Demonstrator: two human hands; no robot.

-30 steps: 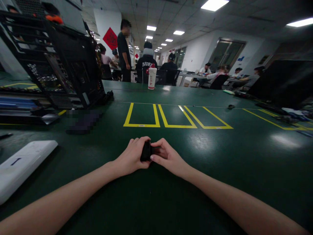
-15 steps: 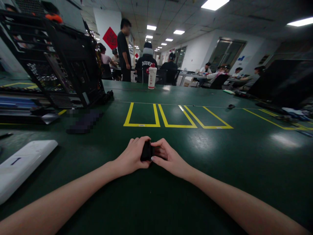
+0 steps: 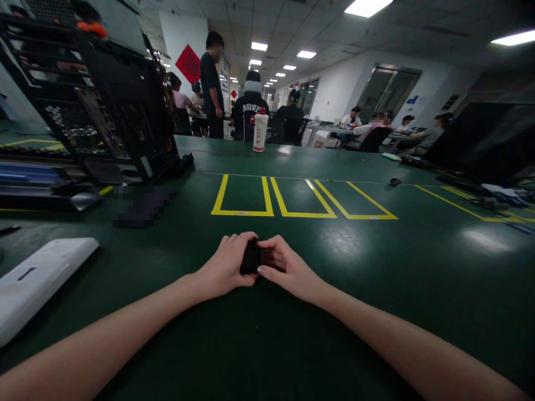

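A small black object is held between my two hands, low over the green table. My left hand is wrapped round its left side, thumb below and fingers above. From the right, my right hand grips the object's right edge with thumb and fingertips. Its other fingers curl behind, partly in shadow. What the object is cannot be made out. Beyond the hands, yellow tape outlines mark the tabletop.
An open black computer case stands at the left, near a dark pixelated item and a white device. A white cup stands at the far edge. Cables lie at the right. Several people sit or stand beyond.
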